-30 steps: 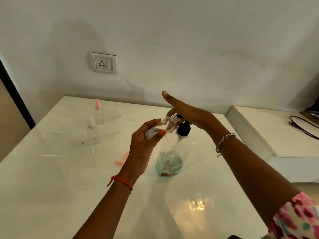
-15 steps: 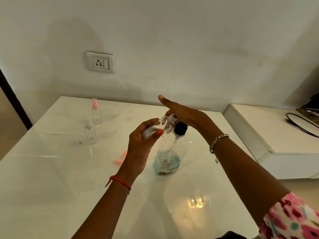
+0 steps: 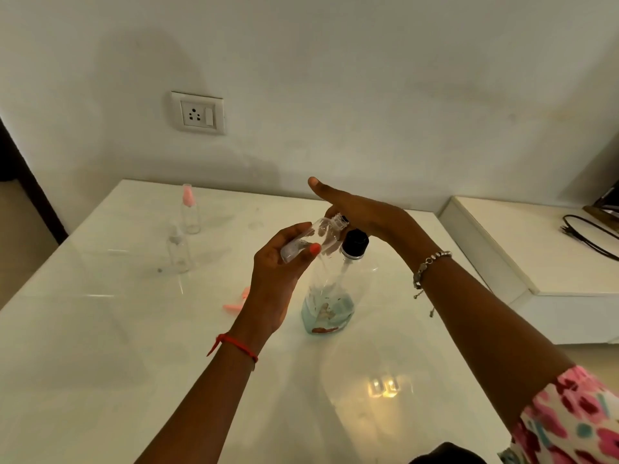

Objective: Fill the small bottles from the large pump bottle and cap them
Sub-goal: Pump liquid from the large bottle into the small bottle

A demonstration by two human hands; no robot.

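Well to the left of the left hand's fingers, two small capped bottles stand upright on the white table [image 3: 100, 346]. The bottle with the pink top [image 3: 191, 209] is the farther one, and the bottle with the clear top [image 3: 178, 251] is nearer the camera. A small pink piece [image 3: 236, 305] lies on the table just left of the left wrist, partly hidden behind it.

The left hand [image 3: 278, 283] has its fingers curled round an open small bottle [image 3: 316, 236], the thumb pressed against its side. This bottle is tilted, its bare neck pointing up and to the right and reaching just under the right hand's fingers. A red thread [image 3: 236, 344] circles the left wrist.

Right of the left fingers and below them, the large pump bottle [image 3: 330, 299] stands on the table with a little blue liquid at its bottom. Its black collar [image 3: 355, 243] is beside the small bottle's neck.

The right hand [image 3: 365, 212] lies palm down over the pump, fingers straight and together, thumb stretched out to the left. The pump head is hidden beneath the palm. A bracelet [image 3: 430, 264] sits on the right wrist. Far right of those fingers, a black cable [image 3: 589, 237] lies on a low white shelf [image 3: 542, 272].
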